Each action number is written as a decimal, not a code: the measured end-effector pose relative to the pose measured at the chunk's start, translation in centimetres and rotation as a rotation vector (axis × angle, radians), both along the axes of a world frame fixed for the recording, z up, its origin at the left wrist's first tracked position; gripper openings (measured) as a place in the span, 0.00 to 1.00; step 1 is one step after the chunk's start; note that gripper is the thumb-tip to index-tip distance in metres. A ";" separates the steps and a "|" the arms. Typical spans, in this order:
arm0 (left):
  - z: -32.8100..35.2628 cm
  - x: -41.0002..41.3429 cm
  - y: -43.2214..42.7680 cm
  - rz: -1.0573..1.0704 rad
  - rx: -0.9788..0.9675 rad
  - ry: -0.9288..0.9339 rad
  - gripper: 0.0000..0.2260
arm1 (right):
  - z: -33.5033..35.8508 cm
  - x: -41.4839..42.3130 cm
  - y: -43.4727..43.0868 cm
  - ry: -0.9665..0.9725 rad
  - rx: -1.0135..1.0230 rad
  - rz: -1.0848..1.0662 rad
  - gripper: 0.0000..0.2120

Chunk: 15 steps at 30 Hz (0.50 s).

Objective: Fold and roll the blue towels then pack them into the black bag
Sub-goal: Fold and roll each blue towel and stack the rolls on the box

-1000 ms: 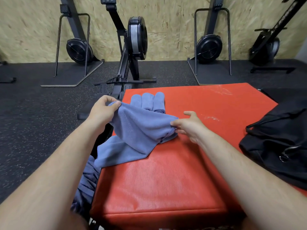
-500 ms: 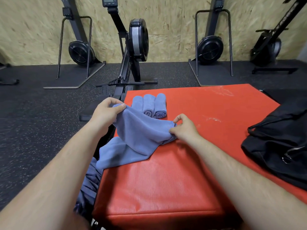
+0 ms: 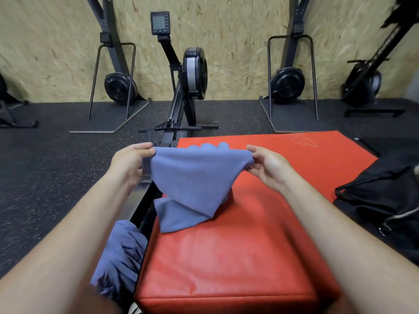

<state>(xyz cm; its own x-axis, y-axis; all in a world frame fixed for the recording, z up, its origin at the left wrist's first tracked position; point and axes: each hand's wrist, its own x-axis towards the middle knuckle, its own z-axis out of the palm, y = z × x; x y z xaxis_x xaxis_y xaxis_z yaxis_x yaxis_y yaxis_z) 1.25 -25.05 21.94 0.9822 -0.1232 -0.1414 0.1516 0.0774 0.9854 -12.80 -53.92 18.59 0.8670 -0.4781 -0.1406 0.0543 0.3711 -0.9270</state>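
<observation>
I see blue towel [image 3: 195,175] now lifted, top edge stretched between left hand [image 3: 130,159] and right hand [image 3: 267,165], fingers [image 3: 254,148] pinching its corners; half second ago bunched low. Lower end trails on red surface [image 3: 249,245]. Spread done, I judge folding next; black bag [image 3: 381,196] waits right.

The soft cloth towel [image 3: 195,177] is plain dusty blue, the padded vinyl block [image 3: 238,257] bright red, the fabric bag [image 3: 381,191] at right black. Far rubber floor [image 3: 56,168] dark, pale-speckled; chipboard wall [image 3: 238,41] flaked tan.
</observation>
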 end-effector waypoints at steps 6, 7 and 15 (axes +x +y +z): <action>7.0 0.2 0.4 -0.043 -0.146 -0.117 0.10 | 9.8 -0.9 -0.5 -0.155 -0.194 0.054 0.12; 8.1 0.3 0.6 -0.043 -0.145 -0.129 0.10 | 11.3 -1.1 -0.5 -0.156 -0.222 0.048 0.13; 14.3 -0.7 2.1 -0.011 0.049 -0.238 0.13 | 17.9 -2.5 0.5 -0.139 -0.367 -0.005 0.15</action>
<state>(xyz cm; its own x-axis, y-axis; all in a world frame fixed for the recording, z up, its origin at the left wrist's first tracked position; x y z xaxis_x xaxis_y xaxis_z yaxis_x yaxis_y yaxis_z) 0.54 -22.91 36.27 0.9873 -0.1324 0.0882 -0.0851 0.0285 0.9960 -15.29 -53.45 36.52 0.8634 -0.4788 0.1589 0.1896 0.0161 -0.9817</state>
